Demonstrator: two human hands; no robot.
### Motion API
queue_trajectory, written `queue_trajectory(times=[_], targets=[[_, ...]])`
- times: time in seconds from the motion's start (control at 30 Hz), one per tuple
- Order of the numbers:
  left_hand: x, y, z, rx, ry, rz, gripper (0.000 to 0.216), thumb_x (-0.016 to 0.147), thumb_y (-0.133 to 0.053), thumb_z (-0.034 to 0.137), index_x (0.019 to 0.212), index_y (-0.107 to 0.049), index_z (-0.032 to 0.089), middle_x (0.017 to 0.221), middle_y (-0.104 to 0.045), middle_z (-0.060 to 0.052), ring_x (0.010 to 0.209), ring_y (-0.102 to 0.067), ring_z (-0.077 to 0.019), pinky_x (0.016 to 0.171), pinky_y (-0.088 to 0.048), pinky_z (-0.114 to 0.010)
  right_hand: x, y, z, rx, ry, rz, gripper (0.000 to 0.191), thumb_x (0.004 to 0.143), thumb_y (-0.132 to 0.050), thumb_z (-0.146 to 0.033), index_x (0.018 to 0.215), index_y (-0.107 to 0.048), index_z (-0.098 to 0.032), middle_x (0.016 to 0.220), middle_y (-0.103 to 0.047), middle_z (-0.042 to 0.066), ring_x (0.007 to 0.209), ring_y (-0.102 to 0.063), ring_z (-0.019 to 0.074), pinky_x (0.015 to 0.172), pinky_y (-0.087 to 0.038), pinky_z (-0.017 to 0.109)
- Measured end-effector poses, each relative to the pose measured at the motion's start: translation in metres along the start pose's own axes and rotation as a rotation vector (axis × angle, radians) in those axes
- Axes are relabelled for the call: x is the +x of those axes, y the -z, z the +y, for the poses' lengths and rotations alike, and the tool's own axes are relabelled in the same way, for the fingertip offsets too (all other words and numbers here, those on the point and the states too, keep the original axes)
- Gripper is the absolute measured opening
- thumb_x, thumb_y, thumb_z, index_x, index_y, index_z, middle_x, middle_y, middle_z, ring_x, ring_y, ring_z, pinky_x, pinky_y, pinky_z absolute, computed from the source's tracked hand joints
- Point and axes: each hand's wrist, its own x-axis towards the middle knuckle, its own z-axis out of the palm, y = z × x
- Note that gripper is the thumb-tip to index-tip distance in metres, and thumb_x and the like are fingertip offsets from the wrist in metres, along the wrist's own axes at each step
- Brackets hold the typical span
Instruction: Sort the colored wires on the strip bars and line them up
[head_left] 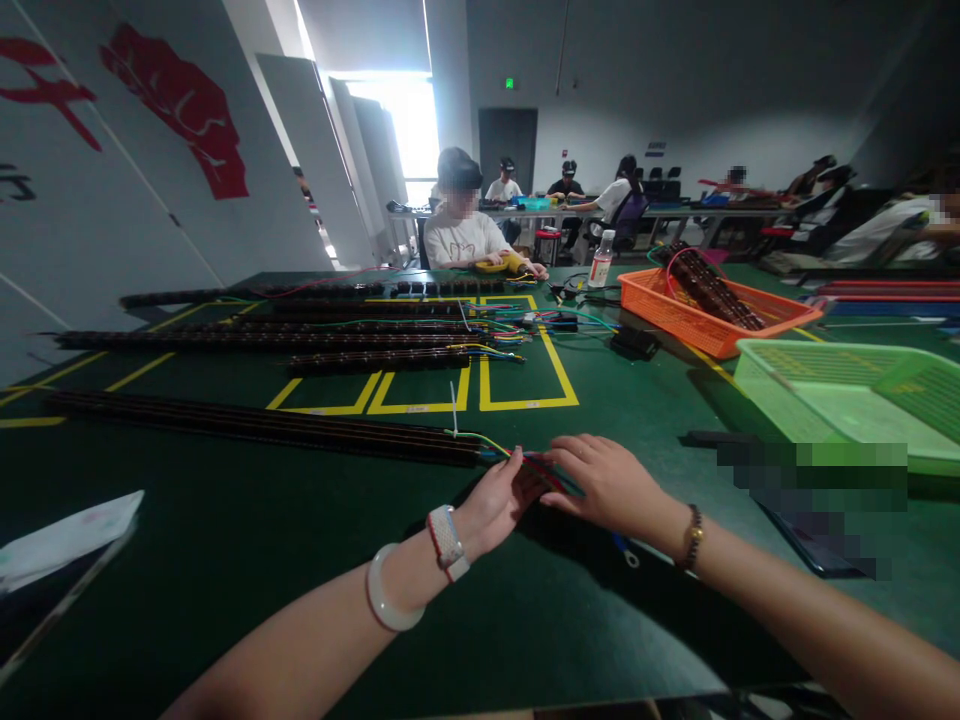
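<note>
Holds wires (487,441) in left hand (499,505), touches them with right hand (611,488), at end of long bundle (262,425) on table (315,560). Beyond, more bundles (375,361) across yellow tape (502,406); to right, orange basket (675,315), green basket (780,395).

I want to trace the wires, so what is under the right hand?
Coloured wires enter beneath the right hand; a blue-sleeved ring terminal shows below. Whatever lies between is covered.
</note>
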Motion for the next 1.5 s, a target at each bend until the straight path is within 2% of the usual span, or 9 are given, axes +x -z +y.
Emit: queue_trajectory(times=[0.1, 0.2, 0.3, 0.53, 0.77, 0.97, 1.1, 1.37, 1.5], targets=[[0.001, 0.002, -0.001, -0.03, 0.0, 0.01, 0.019, 0.086, -0.053, 0.026, 0.081, -0.063, 0.011, 0.082, -0.066, -0.006, 0.076, -0.061, -0.0127, 0.076, -0.047, -0.026, -0.008, 0.005, 0.004, -0.004, 0.238, 0.014, 0.051, 0.085, -0.052, -0.052, 0.121, -0.052, -0.015, 0.124, -0.055, 0.013, 0.107, -0.052, 0.0232, 0.09, -0.041, 0.039], [0.001, 0.001, -0.001, -0.002, 0.015, -0.027, 0.021, 0.087, -0.052, 0.027, 0.084, -0.063, 0.01, 0.081, -0.066, -0.007, 0.068, -0.059, -0.0108, 0.069, -0.046, -0.023, -0.011, 0.001, 0.001, -0.101, 0.402, -0.003, 0.038, 0.087, -0.056, -0.029, 0.121, -0.053, -0.013, 0.127, -0.053, 0.01, 0.116, -0.048, 0.0221, 0.099, -0.037, 0.039], [0.001, -0.001, 0.001, 0.009, 0.023, -0.027, 0.022, 0.089, -0.049, 0.026, 0.086, -0.063, 0.01, 0.082, -0.066, -0.008, 0.063, -0.056, -0.009, 0.064, -0.045, -0.021, -0.009, -0.004, -0.004, -0.19, 0.465, 0.004, 0.03, 0.084, -0.053, -0.01, 0.114, -0.057, -0.011, 0.126, -0.054, 0.01, 0.118, -0.047, 0.0209, 0.103, -0.035, 0.038], [-0.001, -0.002, 0.003, -0.022, 0.118, -0.018, 0.026, 0.091, -0.044, 0.028, 0.082, -0.061, 0.01, 0.084, -0.065, -0.009, 0.073, -0.06, -0.0122, 0.071, -0.047, -0.023, -0.006, 0.001, -0.014, -0.186, 0.516, -0.023, 0.028, 0.091, -0.041, -0.01, 0.113, -0.058, -0.012, 0.113, -0.062, 0.01, 0.11, -0.053, 0.0205, 0.105, -0.034, 0.04], [0.001, 0.001, 0.0, -0.01, 0.084, 0.021, 0.029, 0.088, -0.049, 0.036, 0.072, -0.057, 0.012, 0.064, -0.059, -0.002, 0.055, -0.055, -0.0087, 0.057, -0.044, -0.02, -0.002, 0.013, -0.015, -0.071, 0.264, 0.024, 0.023, 0.095, -0.039, -0.019, 0.105, -0.058, -0.012, 0.091, -0.064, 0.009, 0.083, -0.058, 0.0188, 0.077, -0.044, 0.034], [-0.003, -0.004, 0.0, 0.056, -0.004, 0.032, 0.023, 0.088, -0.05, 0.031, 0.077, -0.058, 0.012, 0.08, -0.067, -0.009, 0.08, -0.064, -0.0176, 0.083, -0.048, -0.033, 0.007, 0.016, 0.01, -0.176, 0.022, -0.008, 0.023, 0.094, -0.042, -0.023, 0.078, -0.056, -0.016, 0.072, -0.059, 0.005, 0.069, -0.053, 0.0178, 0.068, -0.036, 0.031], [-0.006, -0.008, 0.002, 0.085, -0.025, 0.023, 0.022, 0.089, -0.047, 0.025, 0.075, -0.057, 0.012, 0.082, -0.067, -0.011, 0.088, -0.064, -0.0201, 0.092, -0.044, -0.038, 0.017, 0.004, 0.039, -0.138, -0.122, -0.057, 0.026, 0.095, -0.042, -0.029, 0.079, -0.056, -0.015, 0.076, -0.062, 0.007, 0.072, -0.056, 0.019, 0.069, -0.035, 0.03], [-0.008, -0.009, 0.006, 0.093, -0.022, 0.023, 0.023, 0.089, -0.046, 0.023, 0.075, -0.057, 0.011, 0.086, -0.067, -0.014, 0.093, -0.064, -0.0224, 0.096, -0.042, -0.042, 0.042, -0.039, 0.084, 0.237, -0.354, -0.161, 0.022, 0.095, -0.038, -0.028, 0.094, -0.055, -0.015, 0.088, -0.065, 0.007, 0.076, -0.058, 0.0156, 0.064, -0.035, 0.023], [-0.007, -0.006, 0.006, 0.103, -0.015, 0.043, 0.022, 0.089, -0.047, 0.027, 0.076, -0.057, 0.012, 0.086, -0.068, -0.014, 0.093, -0.064, -0.0226, 0.094, -0.044, -0.041, 0.053, -0.059, 0.092, 0.18, -0.377, -0.102, 0.023, 0.095, -0.038, -0.031, 0.095, -0.056, -0.017, 0.09, -0.065, 0.007, 0.085, -0.056, 0.018, 0.074, -0.034, 0.027]])
